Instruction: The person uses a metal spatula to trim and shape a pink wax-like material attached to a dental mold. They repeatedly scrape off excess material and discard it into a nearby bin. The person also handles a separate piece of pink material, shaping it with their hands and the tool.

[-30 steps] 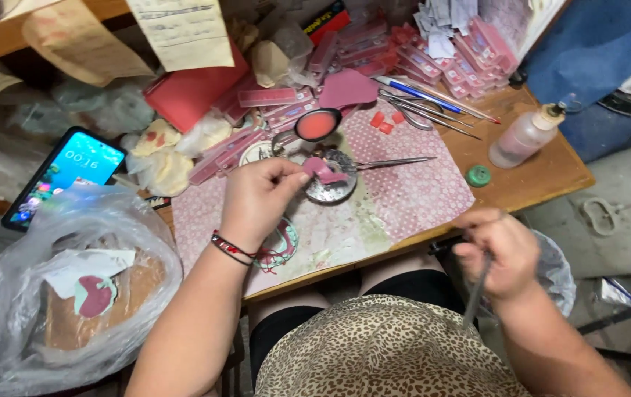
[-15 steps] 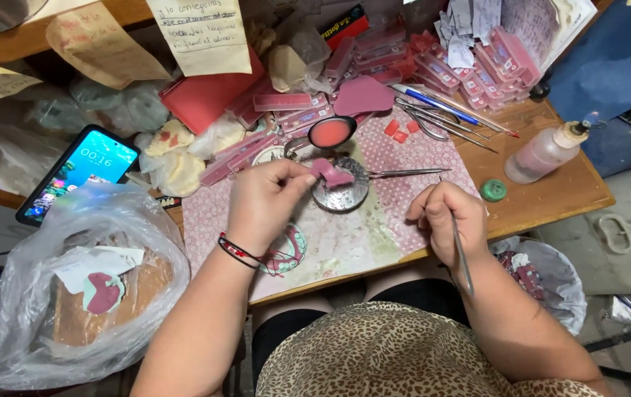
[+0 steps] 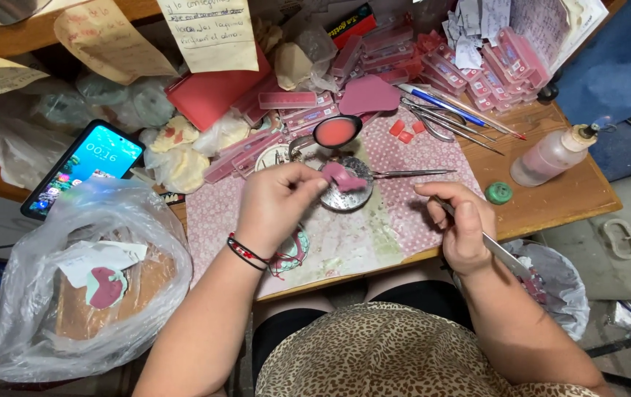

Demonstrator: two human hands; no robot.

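Left hand (image 3: 277, 202): pinching pink clay piece (image 3: 345, 177) over round metal dish (image 3: 346, 192).
Right hand (image 3: 462, 224): gripping thin metal tool (image 3: 503, 254).
Handling: light pinch, piece kept steady above dish.

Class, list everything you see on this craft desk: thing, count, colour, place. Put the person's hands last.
Pink piece: one, pink, over round metal dish, centre.
Metal tool: one, silver, in right hand.
Phone: one, lit screen, left.
Plastic bag: one, clear, lower left.
Squeeze bottle: one, pinkish, right.
Cap: one, green, by bottle.
Moulds: many, pink, desk back.
Paper notes: several, cream, top.
Left hand: pinching pink piece.
Right hand: gripping metal tool.
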